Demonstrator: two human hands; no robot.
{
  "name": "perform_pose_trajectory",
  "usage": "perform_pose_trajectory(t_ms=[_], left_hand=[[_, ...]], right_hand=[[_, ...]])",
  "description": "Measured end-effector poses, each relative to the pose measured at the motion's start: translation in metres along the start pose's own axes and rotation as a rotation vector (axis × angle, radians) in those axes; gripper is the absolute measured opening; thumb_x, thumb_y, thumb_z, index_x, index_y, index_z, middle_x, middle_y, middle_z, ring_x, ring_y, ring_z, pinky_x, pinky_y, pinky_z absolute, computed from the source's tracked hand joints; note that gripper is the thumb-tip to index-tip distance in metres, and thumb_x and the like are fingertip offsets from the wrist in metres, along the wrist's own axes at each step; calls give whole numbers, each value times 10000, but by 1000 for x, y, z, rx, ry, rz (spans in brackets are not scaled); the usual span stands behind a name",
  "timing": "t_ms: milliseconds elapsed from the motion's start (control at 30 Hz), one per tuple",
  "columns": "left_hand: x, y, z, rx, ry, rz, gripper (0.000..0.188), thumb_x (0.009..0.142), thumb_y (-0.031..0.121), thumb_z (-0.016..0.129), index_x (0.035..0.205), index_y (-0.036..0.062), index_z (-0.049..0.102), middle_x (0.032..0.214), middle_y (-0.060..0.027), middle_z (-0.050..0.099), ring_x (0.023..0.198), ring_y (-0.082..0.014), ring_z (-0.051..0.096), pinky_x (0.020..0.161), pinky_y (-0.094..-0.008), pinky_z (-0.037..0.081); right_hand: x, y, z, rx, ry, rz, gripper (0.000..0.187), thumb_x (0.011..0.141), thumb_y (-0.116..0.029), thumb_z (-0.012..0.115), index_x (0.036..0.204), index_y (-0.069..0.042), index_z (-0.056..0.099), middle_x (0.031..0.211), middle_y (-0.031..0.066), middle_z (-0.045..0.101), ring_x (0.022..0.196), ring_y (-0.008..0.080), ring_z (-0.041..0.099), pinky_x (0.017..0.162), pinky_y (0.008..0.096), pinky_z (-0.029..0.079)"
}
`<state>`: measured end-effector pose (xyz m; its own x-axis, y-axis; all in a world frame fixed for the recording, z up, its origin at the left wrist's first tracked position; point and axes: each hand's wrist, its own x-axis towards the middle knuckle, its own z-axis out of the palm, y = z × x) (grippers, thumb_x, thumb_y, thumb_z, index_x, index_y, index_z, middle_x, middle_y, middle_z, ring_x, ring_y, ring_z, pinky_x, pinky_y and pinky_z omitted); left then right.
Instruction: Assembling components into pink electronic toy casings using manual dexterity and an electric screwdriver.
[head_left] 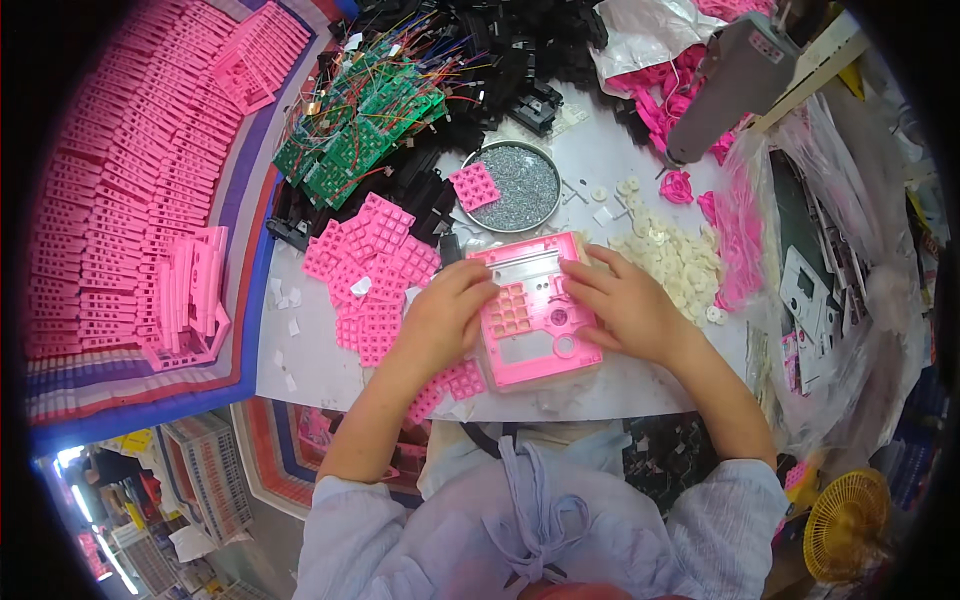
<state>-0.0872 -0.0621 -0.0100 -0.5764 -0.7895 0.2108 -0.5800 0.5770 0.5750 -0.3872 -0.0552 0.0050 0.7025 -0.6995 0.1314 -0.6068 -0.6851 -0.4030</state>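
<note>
A pink plastic casing panel (530,352) lies on the white table in front of me, with square openings, a round hole and a clear window strip. Something pale sticks out from under its edges. My left hand (437,312) grips the panel's left side, its fingers bent over the edge. From the other side, my right hand (632,308) holds the right edge, the fingers spread over its upper right part and the thumb lower down. Beside my left hand is a heap of pink button pads (372,285). One more pink pad (475,187) rests on a round tin of small screws (520,180).
Green circuit boards with wires (360,130) and black plastic parts (535,105) are piled at the back. Cream-coloured small pieces (672,260) lie to the right. A grey electric screwdriver (735,85) hangs above pink coiled parts (675,187). Stacked pink casings (130,170) fill the left.
</note>
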Motion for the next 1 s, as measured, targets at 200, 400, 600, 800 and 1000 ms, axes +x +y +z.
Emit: perform_pose_trajectory(t_ms=[200, 400, 600, 800, 1000], left_hand=[[-10, 39, 30, 54, 39, 222, 315, 804, 104, 700, 1113, 62, 659, 1279, -147, 609, 1209, -326, 577, 1020, -512, 453], [-15, 39, 37, 14, -110, 217, 356, 835, 173, 722, 1165, 63, 648, 1316, -148, 597, 1244, -339, 556, 1067, -516, 421], [-13, 42, 34, -18, -131, 183, 362, 813, 121, 728, 1159, 59, 643, 1303, -162, 591, 1241, -346, 554, 1080, -526, 408], [-9, 54, 31, -202, 196, -5, 194, 852, 101, 708, 1037, 49, 684, 1018, -121, 680, 928, -298, 664, 809, -400, 539], [-5, 65, 22, -557, -88, -158, 109, 899, 123, 678, 958, 32, 691, 773, -92, 647, 646, -213, 614, 586, -314, 476]], right_hand=[[-8, -1, 12, 11, 50, 29, 631, 735, -224, 783, 1300, -14, 596, 1442, 122, 532, 1325, 422, 468, 1056, 472, 470], [-13, 42, -8, 297, 348, 528, 303, 814, -189, 722, 1076, -39, 697, 989, 130, 702, 909, 309, 668, 799, 424, 533], [23, 62, 3, -232, 80, 494, 140, 831, -179, 696, 858, -41, 691, 761, 126, 668, 753, 334, 653, 690, 458, 519], [27, 56, -2, -33, 177, 356, 116, 894, -141, 599, 909, -36, 647, 872, 161, 664, 851, 369, 645, 729, 476, 505], [8, -56, -22, 777, -2, 427, 163, 874, -109, 714, 976, -17, 626, 864, 121, 693, 762, 250, 702, 646, 348, 549]])
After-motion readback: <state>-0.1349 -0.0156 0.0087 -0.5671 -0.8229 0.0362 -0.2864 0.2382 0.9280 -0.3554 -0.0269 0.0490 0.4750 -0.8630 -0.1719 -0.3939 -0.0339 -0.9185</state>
